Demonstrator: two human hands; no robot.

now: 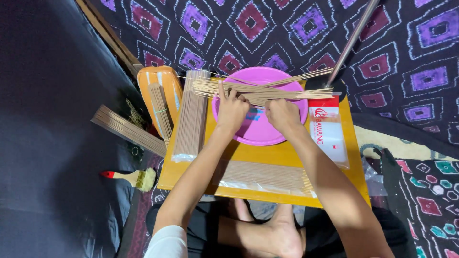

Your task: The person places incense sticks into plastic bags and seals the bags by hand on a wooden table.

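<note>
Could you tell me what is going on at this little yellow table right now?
A person seated on the floor has both hands over a pink plate on a low yellow table. The left hand and right hand rest on a loose spread of thin brown sticks lying across the plate. Clear packets of sticks lie on the table, and a paintbrush lies on the floor.

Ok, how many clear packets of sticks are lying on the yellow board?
2 full ones: one packet upright along the board's left side, one packet across its near edge. A third, red-topped bag at right looks flat.
</note>
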